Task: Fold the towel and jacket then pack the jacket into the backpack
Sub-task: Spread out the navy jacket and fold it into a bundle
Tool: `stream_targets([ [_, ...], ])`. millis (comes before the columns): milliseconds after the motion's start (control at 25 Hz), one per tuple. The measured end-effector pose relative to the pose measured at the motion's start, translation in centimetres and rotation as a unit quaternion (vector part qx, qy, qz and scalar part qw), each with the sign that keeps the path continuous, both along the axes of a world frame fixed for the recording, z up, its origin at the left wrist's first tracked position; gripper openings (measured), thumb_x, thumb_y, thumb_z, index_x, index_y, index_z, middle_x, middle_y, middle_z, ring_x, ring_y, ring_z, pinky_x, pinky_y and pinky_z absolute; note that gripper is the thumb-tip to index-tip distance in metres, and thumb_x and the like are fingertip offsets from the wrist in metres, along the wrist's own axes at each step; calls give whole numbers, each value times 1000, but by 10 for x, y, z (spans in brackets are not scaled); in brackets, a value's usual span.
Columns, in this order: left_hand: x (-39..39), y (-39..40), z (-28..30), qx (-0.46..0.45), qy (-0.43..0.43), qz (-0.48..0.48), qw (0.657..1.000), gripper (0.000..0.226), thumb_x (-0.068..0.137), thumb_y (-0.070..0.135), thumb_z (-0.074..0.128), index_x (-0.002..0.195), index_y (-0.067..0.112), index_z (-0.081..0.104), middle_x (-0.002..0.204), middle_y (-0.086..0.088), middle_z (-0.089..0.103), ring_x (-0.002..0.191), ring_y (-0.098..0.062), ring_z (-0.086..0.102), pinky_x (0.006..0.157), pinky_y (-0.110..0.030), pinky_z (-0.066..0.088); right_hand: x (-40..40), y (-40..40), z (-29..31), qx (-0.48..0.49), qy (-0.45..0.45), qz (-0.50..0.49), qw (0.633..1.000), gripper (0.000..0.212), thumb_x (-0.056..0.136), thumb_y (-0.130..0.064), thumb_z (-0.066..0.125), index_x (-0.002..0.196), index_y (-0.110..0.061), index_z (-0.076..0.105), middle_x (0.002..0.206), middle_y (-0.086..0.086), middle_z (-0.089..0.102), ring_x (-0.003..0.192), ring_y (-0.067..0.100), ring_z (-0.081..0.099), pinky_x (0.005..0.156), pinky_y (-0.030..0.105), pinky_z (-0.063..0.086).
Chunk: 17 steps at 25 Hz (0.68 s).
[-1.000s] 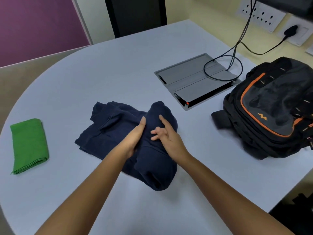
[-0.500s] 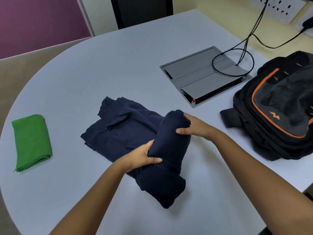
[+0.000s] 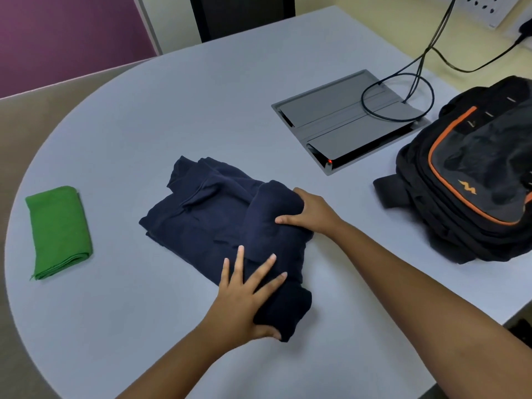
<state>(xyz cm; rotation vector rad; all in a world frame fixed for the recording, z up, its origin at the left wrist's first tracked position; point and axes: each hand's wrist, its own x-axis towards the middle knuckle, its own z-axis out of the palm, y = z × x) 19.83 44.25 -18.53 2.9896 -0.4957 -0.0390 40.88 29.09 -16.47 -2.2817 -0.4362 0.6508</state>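
A navy jacket (image 3: 207, 223) lies partly folded in the middle of the table, its right side rolled into a thick bundle. My left hand (image 3: 244, 300) lies flat with spread, straight fingers on the near end of that bundle, thumb under its lower edge. My right hand (image 3: 311, 211) cups the far end of the bundle, fingers curled over the top and thumb pressed against the side. A green towel (image 3: 59, 231) rests folded at the table's left edge. The black backpack (image 3: 475, 180) with orange trim sits at the right.
A grey cable hatch (image 3: 342, 122) is set into the round pale table (image 3: 144, 110), with black cables looping onto it from wall sockets at top right. A dark chair back stands beyond the far edge. The table's near-right edge falls off close to my right forearm.
My left hand has let go of the roll's side and now lies flat on its near end. My right hand stays on the far end. The camera shifted slightly.
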Motion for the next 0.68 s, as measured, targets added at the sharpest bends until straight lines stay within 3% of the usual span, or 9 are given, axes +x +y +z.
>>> stream_targets([
  [40, -2, 3, -4, 27, -9, -25, 999, 91, 65, 77, 45, 144, 35, 28, 153, 3, 27, 137, -47, 14, 100, -67, 25, -1, -4, 0, 6, -1, -13, 1000, 60, 55, -67, 73, 95, -27, 55, 96, -11, 66, 91, 12, 62, 85, 40, 52],
  [120, -6, 14, -9, 15, -39, -51, 998, 79, 77, 41, 59, 147, 33, 23, 149, 5, 35, 139, -42, 15, 102, -62, 33, -6, -11, 2, 29, 13, -32, 999, 54, 60, -60, 76, 98, -27, 58, 96, -13, 66, 92, 9, 62, 87, 38, 52],
  [200, -12, 21, -9, -51, -96, -59, 992, 70, 86, 8, 41, 148, 30, 18, 142, 9, 45, 141, -31, 21, 103, -50, 41, -10, -16, 8, 51, 24, -40, 998, 47, 65, -52, 78, 102, -29, 61, 98, -16, 66, 95, 5, 61, 89, 34, 52],
  [280, -16, 31, -1, -85, -106, -60, 989, 56, 95, 2, 28, 143, 28, 31, 138, 9, 50, 135, -25, 35, 105, -41, 41, -9, -23, 19, 64, 27, -53, 996, 43, 67, -49, 78, 104, -35, 60, 100, -19, 65, 98, 4, 61, 88, 29, 50],
  [360, -13, 57, 2, -69, -113, -54, 990, 42, 100, 9, 24, 135, 22, 44, 137, 7, 49, 133, -23, 38, 112, -40, 28, -5, -34, 28, 53, 54, -62, 995, 45, 70, -50, 75, 110, -36, 59, 105, -17, 65, 103, 8, 60, 87, 27, 48],
  [480, -5, 114, 0, -62, -107, 107, 987, 50, 92, -2, 28, 128, 23, 52, 132, 0, 56, 128, -31, 45, 112, -48, 17, -6, -48, 24, -34, 118, -74, 990, 58, 73, -59, 68, 122, -30, 55, 120, -6, 62, 111, 17, 56, 95, 35, 46],
  [560, -1, 116, 8, -183, -58, 341, 920, 44, 95, 0, 37, 130, 21, 53, 137, -3, 53, 132, -31, 41, 111, -46, 24, -10, -50, 20, -77, 124, -88, 985, 65, 73, -64, 63, 125, -28, 52, 123, -3, 60, 113, 21, 55, 96, 39, 45],
  [600, 4, 99, 18, -287, -30, 452, 844, 39, 97, 12, 44, 135, 20, 48, 142, -2, 47, 135, -27, 38, 111, -40, 26, -10, -48, 18, -76, 119, -96, 985, 67, 72, -66, 62, 126, -28, 50, 123, -3, 59, 113, 22, 55, 96, 39, 45],
  [680, 11, 49, 38, -475, 67, 542, 690, 50, 94, 36, 50, 140, 20, 40, 143, 1, 45, 132, -21, 41, 106, -30, 32, -12, -43, 16, -45, 87, -128, 987, 65, 71, -68, 61, 120, -25, 52, 120, -2, 60, 106, 20, 57, 90, 36, 47],
])
